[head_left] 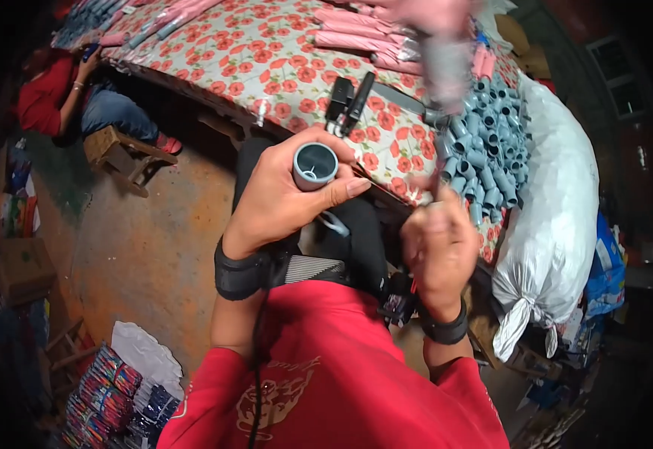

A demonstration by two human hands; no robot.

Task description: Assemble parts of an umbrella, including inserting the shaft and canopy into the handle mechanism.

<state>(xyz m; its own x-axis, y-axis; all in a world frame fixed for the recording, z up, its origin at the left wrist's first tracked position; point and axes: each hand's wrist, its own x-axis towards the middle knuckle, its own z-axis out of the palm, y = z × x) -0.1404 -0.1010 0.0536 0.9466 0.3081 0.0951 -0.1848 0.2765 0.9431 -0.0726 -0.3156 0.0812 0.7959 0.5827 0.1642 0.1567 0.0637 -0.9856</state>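
Note:
My left hand (278, 191) is closed around a short grey-blue plastic tube (316, 166), its round opening turned up. Smeared by motion, my right hand (444, 243) grips the thin dark shaft of what looks like a folded pink umbrella (439, 37). The umbrella rises from that fist over the far right of the table, and its outline is blurred. Beyond the right hand lies a heap of similar grey-blue tubes (495, 135). Several folded pink umbrellas in clear wrap (360, 34) rest at the table's far side.
The table (229, 60) has a poppy-patterned cover. Black tools (349, 105) lie near its front edge. A big white sack (555, 202) stands at the right. Another person in red (50, 97) sits at the left beside a wooden stool (121, 161). Bundles (102, 400) lie at lower left.

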